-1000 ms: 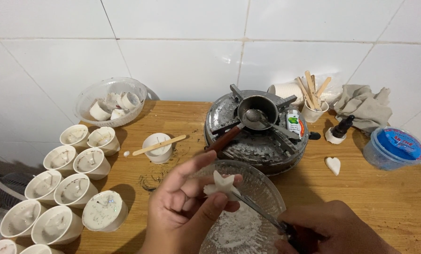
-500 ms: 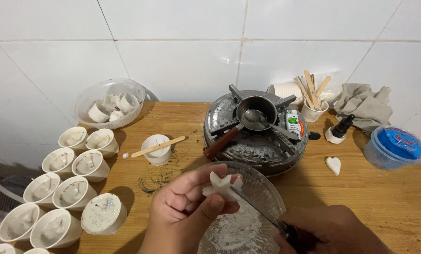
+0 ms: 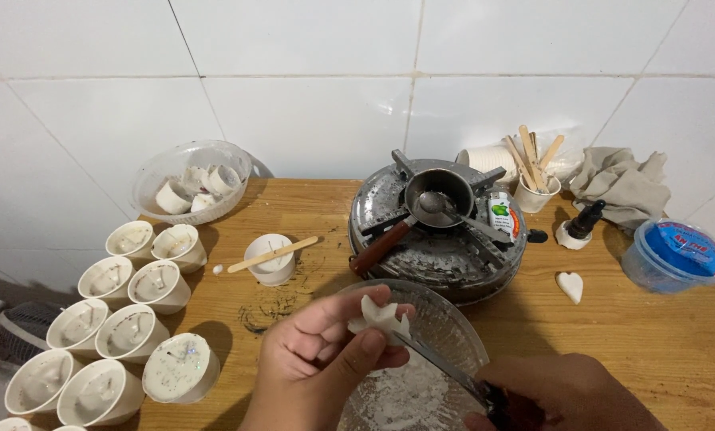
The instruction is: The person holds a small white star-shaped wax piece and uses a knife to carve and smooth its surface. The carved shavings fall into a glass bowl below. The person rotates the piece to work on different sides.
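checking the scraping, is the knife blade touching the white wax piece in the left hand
Touching. The head view shows the knife blade running straight up against the underside of the white wax piece pinched in the left hand, no gap between them, above the glass bowl.

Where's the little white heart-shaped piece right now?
In the head view, the white heart-shaped piece lies on the wooden table, right of the round metal stove and left of the blue-lidded tub.

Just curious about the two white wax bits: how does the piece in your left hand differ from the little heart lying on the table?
The wax piece is pinched in the left hand over the glass bowl, with the knife from the right hand against it; the heart lies flat and untouched on the table. The held piece looks lumpy and irregular, the heart clean-edged. Both are small and white.
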